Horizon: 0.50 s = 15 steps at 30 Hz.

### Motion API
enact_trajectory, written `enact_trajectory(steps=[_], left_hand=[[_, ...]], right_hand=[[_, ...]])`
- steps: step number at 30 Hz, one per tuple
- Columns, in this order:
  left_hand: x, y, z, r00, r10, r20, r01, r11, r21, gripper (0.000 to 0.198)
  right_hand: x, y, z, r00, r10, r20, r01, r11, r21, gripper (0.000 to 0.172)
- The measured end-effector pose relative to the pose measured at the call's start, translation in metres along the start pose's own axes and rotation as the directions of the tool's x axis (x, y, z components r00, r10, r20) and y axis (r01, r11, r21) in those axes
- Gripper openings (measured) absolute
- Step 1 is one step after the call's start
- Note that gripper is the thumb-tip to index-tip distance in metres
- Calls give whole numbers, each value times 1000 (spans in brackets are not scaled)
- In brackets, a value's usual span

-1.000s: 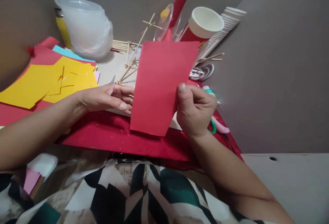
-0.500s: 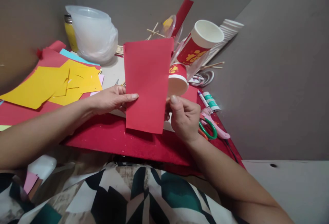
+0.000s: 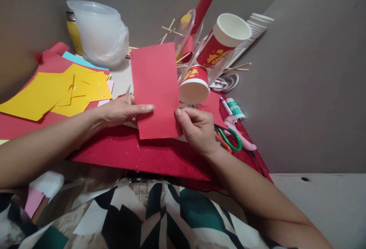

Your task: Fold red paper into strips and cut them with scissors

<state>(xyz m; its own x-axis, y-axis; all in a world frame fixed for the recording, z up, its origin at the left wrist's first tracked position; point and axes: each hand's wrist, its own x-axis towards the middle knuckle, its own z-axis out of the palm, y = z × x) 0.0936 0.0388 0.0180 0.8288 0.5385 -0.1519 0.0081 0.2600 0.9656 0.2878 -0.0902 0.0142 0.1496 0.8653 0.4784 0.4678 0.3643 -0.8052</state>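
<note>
A rectangular sheet of red paper (image 3: 156, 85) is held up over the front of the table. My left hand (image 3: 120, 110) grips its left edge, thumb flat on the front face and fingers behind. At the lower right edge, my right hand (image 3: 198, 125) pinches the paper between thumb and bent fingers. Just behind the sheet, a red and white paper cup (image 3: 195, 89) lies tipped with its base towards me. Above it leans another printed paper cup (image 3: 219, 49), its white mouth facing up.
Yellow paper pieces (image 3: 57, 91) lie on red sheets at the left. A plastic-wrapped tub (image 3: 100, 35) and a yellow jar (image 3: 74, 34) stand behind. Green-handled scissors (image 3: 235, 140), a pink glue gun (image 3: 243, 138), a glue stick (image 3: 236, 109) and stacked cups (image 3: 251, 35) are at the right.
The red sheet has shifted left and tilted slightly, showing more of the lower cup behind it. My right hand has moved left and now pinches the sheet's right edge.
</note>
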Motion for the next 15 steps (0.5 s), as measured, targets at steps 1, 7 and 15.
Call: enact_trajectory(steps=[1,7,15], left_hand=[[-1,0,2,1000,-22,19,23,1000,-15,48],[1,-4,3,996,66,-59,-71,993,-98,55],[11,-4,-2,962,179,-204,-214,963,-163,40]], right_hand=[[0,0,1,1000,4,5,-4,1000,4,56],[-1,1,3,997,60,50,-62,997,40,55],[0,1,2,986,114,122,-126,987,99,47]])
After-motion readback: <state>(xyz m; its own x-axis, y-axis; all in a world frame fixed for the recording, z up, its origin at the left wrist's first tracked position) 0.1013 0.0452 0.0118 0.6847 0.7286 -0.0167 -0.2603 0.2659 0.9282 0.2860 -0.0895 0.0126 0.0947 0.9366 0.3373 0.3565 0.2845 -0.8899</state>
